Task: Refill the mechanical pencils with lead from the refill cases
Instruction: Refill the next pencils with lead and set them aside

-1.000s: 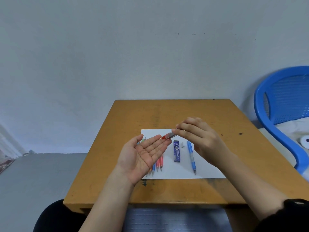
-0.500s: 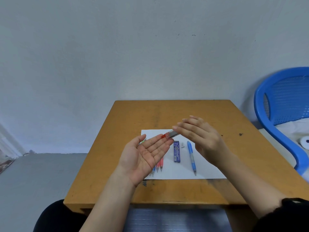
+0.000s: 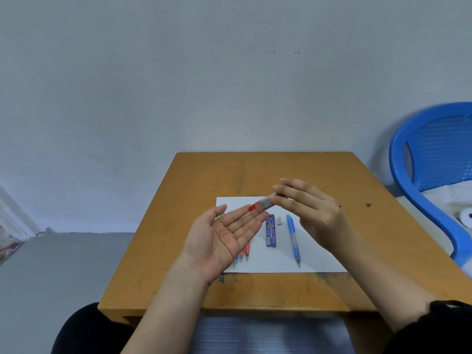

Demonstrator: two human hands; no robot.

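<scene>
Judged early-stage: the right hand [image 3: 314,213] pinches the clear, red-tipped plastic lead case [image 3: 265,203], tilted onto the flat, upturned left hand [image 3: 222,241], while the blue plastic mechanical pencil [image 3: 293,238] lies on the white paper sheet [image 3: 281,264], apparently awaiting lead.

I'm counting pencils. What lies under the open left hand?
Red and blue pencil tips poke out below the left hand on the white paper, and a green bit shows beside the thumb. The hand covers their barrels, so the count is unclear.

Lead case [image 3: 270,230] left of pencil [image 3: 292,238], on paper [image 3: 319,261]
</scene>
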